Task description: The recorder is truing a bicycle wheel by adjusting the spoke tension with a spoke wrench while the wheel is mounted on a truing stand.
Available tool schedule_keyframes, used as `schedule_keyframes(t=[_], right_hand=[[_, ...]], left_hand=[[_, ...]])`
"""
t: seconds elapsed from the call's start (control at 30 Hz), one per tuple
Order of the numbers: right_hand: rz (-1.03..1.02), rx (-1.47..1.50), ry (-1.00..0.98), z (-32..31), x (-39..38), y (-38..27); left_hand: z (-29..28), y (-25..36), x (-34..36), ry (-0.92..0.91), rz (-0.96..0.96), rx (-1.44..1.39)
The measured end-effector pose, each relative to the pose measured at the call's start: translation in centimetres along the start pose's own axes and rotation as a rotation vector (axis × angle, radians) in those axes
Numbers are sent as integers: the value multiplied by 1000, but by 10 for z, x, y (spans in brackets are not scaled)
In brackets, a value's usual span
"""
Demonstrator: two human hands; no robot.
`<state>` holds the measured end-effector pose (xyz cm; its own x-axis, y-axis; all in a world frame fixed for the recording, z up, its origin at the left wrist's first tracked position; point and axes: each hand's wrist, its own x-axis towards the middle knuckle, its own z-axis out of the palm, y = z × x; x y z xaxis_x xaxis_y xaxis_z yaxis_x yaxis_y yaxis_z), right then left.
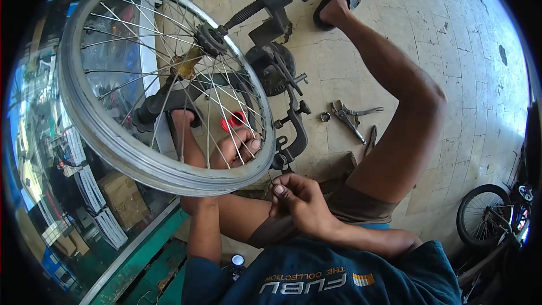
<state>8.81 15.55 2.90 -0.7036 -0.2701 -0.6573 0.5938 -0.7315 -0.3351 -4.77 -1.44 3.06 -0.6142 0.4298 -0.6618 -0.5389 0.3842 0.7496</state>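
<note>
So treat wheel point(189, 63), mounted left of stand point(271, 68), as stiff, probably light; hold by rim point(186, 181), sparing bendable spokes point(113, 72). Note left hand point(234, 148) curled among spokes, grip unclear; right hand point(302, 199) pinched together, near side of stand, contents unclear.

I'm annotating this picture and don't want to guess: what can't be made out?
All in the head view:
- Left hand: its wrist is hidden behind the wheel's rim.
- Right hand: whether it holds anything is too small to tell.
- Red object: too small to identify.
- Bicycle at right: partly cut off by the picture's dark border.
</note>
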Motion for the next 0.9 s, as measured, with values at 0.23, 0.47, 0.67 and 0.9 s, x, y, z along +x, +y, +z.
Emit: schedule_keyframes(t=[0.23, 0.47, 0.67, 0.9], right_hand=[[-265, -487, 8, -5, -6, 9], [-364, -655, 136, -7, -13, 16], [105, -255, -155, -21, -17, 11], [410, 5, -354, -83, -57, 14]], left_hand=[[6, 7, -2, 33, 73, 19], [-5, 7, 5, 17, 31, -51], [-11, 3, 11, -21, 114, 98], [-2, 14, 5, 34, 138, 248]])
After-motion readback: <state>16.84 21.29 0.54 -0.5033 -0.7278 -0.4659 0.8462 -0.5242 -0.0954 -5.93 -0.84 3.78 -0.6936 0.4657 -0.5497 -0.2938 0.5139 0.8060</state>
